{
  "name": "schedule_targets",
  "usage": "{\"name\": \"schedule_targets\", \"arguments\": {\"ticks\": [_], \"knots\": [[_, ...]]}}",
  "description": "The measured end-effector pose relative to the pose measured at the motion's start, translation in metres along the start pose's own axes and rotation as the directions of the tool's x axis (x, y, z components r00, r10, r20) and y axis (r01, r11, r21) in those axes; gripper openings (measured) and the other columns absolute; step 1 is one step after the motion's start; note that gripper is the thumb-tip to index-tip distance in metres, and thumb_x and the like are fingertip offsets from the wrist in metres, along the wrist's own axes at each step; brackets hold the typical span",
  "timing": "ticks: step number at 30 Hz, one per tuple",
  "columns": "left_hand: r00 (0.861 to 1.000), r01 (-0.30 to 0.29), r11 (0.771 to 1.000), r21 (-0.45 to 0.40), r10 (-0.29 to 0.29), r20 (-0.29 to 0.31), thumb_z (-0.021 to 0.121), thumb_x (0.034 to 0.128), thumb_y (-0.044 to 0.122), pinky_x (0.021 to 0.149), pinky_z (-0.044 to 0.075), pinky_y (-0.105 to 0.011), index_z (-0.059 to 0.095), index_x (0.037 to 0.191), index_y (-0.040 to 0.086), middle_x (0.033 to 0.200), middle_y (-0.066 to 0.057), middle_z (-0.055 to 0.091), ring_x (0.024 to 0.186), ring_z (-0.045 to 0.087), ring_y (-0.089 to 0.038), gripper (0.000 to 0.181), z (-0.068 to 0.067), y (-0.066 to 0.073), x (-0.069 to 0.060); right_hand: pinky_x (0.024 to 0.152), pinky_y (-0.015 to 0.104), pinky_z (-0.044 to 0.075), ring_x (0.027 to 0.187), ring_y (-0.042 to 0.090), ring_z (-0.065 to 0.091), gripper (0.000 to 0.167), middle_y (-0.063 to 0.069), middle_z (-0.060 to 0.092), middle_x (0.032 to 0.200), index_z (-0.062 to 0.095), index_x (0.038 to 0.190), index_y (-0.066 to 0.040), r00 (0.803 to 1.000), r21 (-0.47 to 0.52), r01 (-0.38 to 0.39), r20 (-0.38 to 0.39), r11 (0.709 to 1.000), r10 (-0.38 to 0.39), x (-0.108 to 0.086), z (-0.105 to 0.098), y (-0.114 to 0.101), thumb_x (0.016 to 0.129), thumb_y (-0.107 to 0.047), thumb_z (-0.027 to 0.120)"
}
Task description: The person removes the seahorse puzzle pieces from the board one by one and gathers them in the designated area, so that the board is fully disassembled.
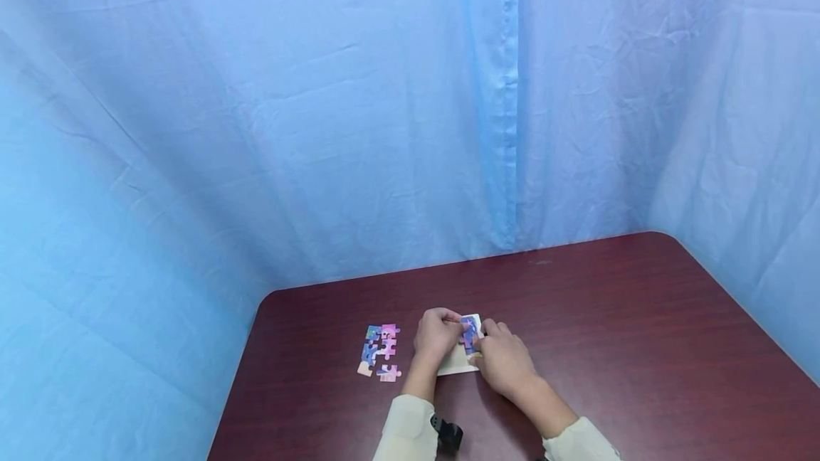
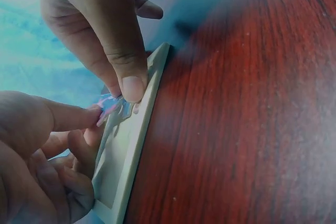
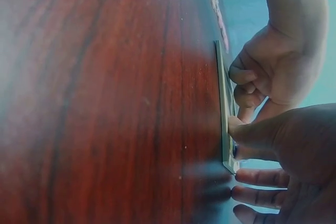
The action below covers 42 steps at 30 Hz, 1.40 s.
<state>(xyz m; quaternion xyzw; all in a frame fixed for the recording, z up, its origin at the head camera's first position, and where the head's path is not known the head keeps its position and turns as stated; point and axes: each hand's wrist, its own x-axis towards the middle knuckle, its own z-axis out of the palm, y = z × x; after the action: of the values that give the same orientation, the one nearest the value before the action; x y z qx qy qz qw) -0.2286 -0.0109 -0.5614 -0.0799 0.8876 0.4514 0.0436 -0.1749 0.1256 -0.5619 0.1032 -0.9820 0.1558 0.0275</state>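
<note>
A pale jigsaw tray (image 1: 459, 361) lies on the table with purple-blue puzzle pieces (image 1: 470, 331) at its right side. My left hand (image 1: 438, 336) reaches over the tray from the left. In the left wrist view, the left fingers pinch a pink-and-blue puzzle piece (image 2: 106, 107) tilted above the tray surface. My right hand (image 1: 507, 360) is at the tray's right side; its thumb (image 2: 134, 87) presses near the frame, close to that piece. The right wrist view shows the other right fingers (image 3: 260, 195) stretched straight past the tray's edge. Hands hide part of the tray.
Several loose puzzle pieces (image 1: 381, 351), pink, blue and cream, lie in a group left of the tray. The dark red wooden table (image 1: 576, 290) has rounded corners. Blue curtains (image 1: 384, 126) hang behind it and along both sides.
</note>
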Motion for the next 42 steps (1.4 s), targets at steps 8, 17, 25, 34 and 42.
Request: {"name": "schedule_targets", "arguments": {"ticks": [8,17,25,34,42], "knots": [[0.997,-0.022,0.995,-0.095,0.015,-0.069,0.082,0.0895,0.020,0.062,0.045,-0.028,0.080,0.089,0.016,0.076,0.004,0.071,0.068,0.060,-0.006,0.005,0.002,-0.006,0.003,0.076,0.048,0.054,0.098,0.028,0.058,0.023,0.010,0.064,0.115,0.081,0.100,-0.008,1.000,-0.030,0.006,0.004,1.000,-0.006,-0.002,-0.003,-0.002,0.088,-0.028,0.084],[0.994,-0.073,0.984,-0.165,0.059,-0.087,0.080,0.0896,0.015,0.064,0.048,-0.026,0.081,0.093,0.011,0.078,0.000,0.073,0.069,0.061,-0.006,0.006,-0.004,-0.011,0.002,0.079,0.050,0.054,0.100,0.029,0.058,0.024,0.009,0.063,0.112,0.082,0.102,-0.007,1.000,-0.036,0.000,0.027,0.999,0.001,0.001,-0.008,-0.006,0.088,-0.027,0.084],[0.993,-0.071,0.991,-0.111,0.060,-0.101,0.078,0.0920,0.016,0.062,0.047,-0.027,0.083,0.096,0.014,0.081,0.001,0.074,0.070,0.061,-0.008,0.006,-0.019,-0.016,-0.002,0.077,0.048,0.053,0.097,0.028,0.057,0.027,0.008,0.063,0.110,0.082,0.105,-0.007,1.000,-0.032,0.000,0.020,0.999,0.001,0.001,-0.006,-0.003,0.086,-0.025,0.085],[0.992,-0.022,0.999,-0.042,0.017,-0.129,0.076,0.0963,0.021,0.070,0.052,-0.033,0.085,0.103,0.019,0.101,-0.001,0.079,0.088,0.068,-0.015,0.012,-0.045,-0.023,-0.004,0.077,0.050,0.053,0.098,0.029,0.058,0.027,0.009,0.063,0.110,0.082,0.104,-0.007,1.000,-0.003,0.000,0.002,1.000,0.000,0.000,-0.005,-0.004,0.085,-0.025,0.085],[0.989,0.009,1.000,0.024,-0.005,-0.149,0.074,0.0981,0.023,0.070,0.053,-0.038,0.084,0.109,0.019,0.106,-0.002,0.081,0.093,0.073,-0.020,0.015,-0.069,-0.039,0.002,0.078,0.050,0.054,0.099,0.029,0.058,0.027,0.010,0.064,0.113,0.082,0.104,-0.006,1.000,0.007,0.001,0.001,1.000,-0.001,0.000,-0.004,-0.003,0.085,-0.024,0.085]]}}
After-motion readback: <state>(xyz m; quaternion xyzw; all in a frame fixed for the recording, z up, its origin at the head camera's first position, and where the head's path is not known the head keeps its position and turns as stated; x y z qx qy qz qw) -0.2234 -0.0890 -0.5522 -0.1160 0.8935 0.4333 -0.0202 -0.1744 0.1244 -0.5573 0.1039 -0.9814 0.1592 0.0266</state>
